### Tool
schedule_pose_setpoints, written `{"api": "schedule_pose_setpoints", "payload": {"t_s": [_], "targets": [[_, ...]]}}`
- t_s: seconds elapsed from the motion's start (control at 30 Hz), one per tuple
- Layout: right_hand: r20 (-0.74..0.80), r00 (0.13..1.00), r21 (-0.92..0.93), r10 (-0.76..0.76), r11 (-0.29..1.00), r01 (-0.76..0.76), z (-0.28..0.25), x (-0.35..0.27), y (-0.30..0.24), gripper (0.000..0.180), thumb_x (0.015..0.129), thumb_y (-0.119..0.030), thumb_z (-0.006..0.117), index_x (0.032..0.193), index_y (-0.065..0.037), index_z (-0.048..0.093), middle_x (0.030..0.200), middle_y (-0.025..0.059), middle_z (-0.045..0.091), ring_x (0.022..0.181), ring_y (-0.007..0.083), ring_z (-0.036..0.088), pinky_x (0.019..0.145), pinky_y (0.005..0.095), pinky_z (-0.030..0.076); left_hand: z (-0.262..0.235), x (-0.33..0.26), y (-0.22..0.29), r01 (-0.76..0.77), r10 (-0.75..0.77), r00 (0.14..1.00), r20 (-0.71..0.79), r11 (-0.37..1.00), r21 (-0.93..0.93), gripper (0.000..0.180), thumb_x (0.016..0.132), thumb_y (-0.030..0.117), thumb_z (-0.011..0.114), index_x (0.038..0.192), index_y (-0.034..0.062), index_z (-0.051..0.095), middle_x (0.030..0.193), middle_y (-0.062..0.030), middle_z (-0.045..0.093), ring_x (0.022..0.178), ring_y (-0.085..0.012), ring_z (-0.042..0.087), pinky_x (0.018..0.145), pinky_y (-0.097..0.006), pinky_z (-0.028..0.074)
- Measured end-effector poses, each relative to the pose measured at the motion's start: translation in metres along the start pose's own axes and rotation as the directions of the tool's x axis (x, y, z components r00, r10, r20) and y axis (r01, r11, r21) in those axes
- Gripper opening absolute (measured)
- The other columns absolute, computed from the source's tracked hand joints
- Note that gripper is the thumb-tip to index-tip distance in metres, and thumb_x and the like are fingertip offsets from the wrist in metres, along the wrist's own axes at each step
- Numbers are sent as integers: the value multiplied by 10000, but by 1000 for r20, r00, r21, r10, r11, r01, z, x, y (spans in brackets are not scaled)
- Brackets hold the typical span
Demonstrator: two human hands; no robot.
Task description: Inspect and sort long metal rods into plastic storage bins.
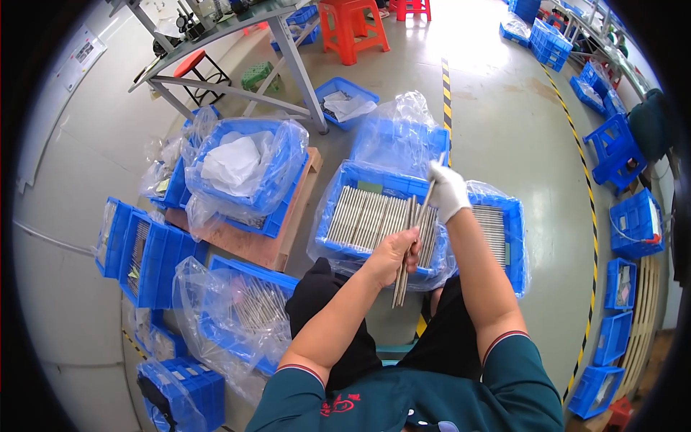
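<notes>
My bare left hand (pixel 394 255) is closed around a small bundle of thin metal rods (pixel 401 286), which stand tilted in the fist. My right hand (pixel 450 193), in a white glove, grips one metal rod (pixel 429 193) that slants down toward the bundle. Both hands are over a blue plastic crate (pixel 332 246) lined with clear plastic. Inside it, a row of metal rods (pixel 363 219) lies side by side. To the right, a second blue crate (pixel 520 248) holds more rods (pixel 493 229), partly hidden by my right forearm.
Another blue crate (pixel 223 265) with loosely piled rods (pixel 259 306) is beside my left knee. Stacked crates (pixel 270 216) in plastic bags stand on a wooden pallet (pixel 291 241). A workbench leg (pixel 299 75) rises behind. Yellow-black tape (pixel 448 93) crosses the floor.
</notes>
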State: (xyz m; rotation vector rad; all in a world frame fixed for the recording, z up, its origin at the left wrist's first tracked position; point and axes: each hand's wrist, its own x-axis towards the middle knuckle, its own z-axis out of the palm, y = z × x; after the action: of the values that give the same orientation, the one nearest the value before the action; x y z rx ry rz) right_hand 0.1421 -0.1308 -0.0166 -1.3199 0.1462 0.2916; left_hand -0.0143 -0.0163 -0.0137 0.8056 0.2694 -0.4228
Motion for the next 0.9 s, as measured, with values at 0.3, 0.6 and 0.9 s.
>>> {"api": "schedule_pose_setpoints", "payload": {"t_s": [0.3, 0.6, 0.9], "targets": [[301, 913, -247, 275, 947, -203, -1, -50, -29, 336, 851, -367, 602, 678, -81, 573, 548, -5, 475, 403, 84, 390, 387, 241, 273, -10, -5, 21, -82, 92, 988, 124, 993, -79, 407, 919, 418, 517, 713, 68, 537, 993, -123, 583, 885, -281, 639, 799, -425, 541], [592, 616, -230, 520, 841, -490, 19, -72, -9, 583, 883, -639, 390, 638, -117, 476, 596, 14, 462, 516, 160, 508, 543, 328, 466, -12, -2, 28, -182, 204, 969, 139, 971, -153, 381, 910, 436, 533, 769, 83, 536, 773, -22, 503, 679, -141, 519, 615, -305, 454], [819, 332, -218, 468, 789, -575, 13, -73, 20, 226, 864, -259, 609, 860, -36, 572, 634, 128, 606, 552, 271, 624, 507, 374, 536, -7, 3, 40, -426, 428, 903, -47, 904, 38, 347, 888, 405, 591, 755, 88, 547, 755, -8, 540, 751, -129, 575, 713, -273, 461]]}}
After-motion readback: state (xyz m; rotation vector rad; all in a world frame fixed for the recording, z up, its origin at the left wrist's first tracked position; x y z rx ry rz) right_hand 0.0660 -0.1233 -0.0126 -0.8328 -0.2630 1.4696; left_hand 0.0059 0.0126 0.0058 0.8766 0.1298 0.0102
